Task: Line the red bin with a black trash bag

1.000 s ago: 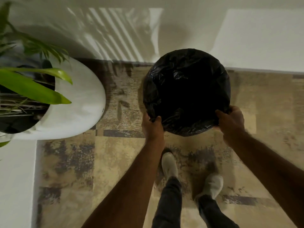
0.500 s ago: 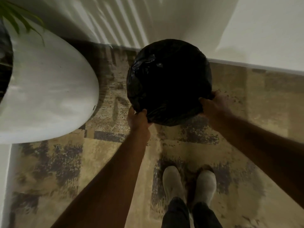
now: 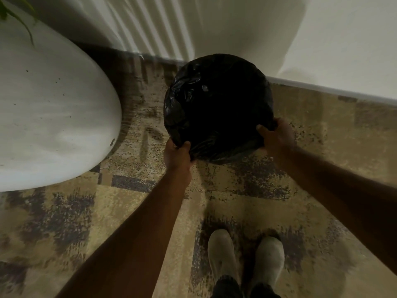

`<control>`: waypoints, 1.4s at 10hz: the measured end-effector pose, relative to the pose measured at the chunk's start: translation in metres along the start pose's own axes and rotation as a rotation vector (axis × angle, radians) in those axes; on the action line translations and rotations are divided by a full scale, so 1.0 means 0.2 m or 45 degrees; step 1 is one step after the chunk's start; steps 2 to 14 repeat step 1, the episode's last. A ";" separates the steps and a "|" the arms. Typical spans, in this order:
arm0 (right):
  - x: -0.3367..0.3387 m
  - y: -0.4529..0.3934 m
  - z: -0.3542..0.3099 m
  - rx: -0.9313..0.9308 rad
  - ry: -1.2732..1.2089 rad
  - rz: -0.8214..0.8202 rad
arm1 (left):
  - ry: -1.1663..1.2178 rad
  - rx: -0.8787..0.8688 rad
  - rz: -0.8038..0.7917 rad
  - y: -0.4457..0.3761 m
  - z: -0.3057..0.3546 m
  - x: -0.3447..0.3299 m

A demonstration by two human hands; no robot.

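Black trash bag (image 3: 217, 104) covers the whole round top of the bin, which stands on the patterned carpet (image 3: 64, 211) close to a pale wall. No red of the bin shows; plastic hides it entirely. The left hand (image 3: 177, 154) pinches the bag's near edge on the left, fingers (image 3: 186, 145) closed over the plastic. The right hand (image 3: 276, 135) grips the near-right edge the same way. A large white planter (image 3: 53, 117) sits well to the left. The person's pale shoes (image 3: 245, 257) stand just behind. Pulling too hard could likely tear the thin plastic, or uneven tugging could slip the far edge off the rim.
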State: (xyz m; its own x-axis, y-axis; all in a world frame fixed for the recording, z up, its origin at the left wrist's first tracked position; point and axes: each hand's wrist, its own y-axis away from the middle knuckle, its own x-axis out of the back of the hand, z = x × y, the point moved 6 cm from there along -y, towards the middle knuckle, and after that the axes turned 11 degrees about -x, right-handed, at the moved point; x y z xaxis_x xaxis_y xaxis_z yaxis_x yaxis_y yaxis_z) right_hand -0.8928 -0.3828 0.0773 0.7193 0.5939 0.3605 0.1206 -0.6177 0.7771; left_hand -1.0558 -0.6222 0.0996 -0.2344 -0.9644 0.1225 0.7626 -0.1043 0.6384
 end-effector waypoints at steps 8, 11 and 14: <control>0.02 0.06 -0.01 -0.060 -0.157 -0.107 | -0.288 -0.136 0.032 0.05 0.06 0.03; 0.02 0.06 -0.01 -0.060 -0.157 -0.107 | -0.288 -0.136 0.032 0.05 0.06 0.03; 0.02 0.06 -0.01 -0.060 -0.157 -0.107 | -0.288 -0.136 0.032 0.05 0.06 0.03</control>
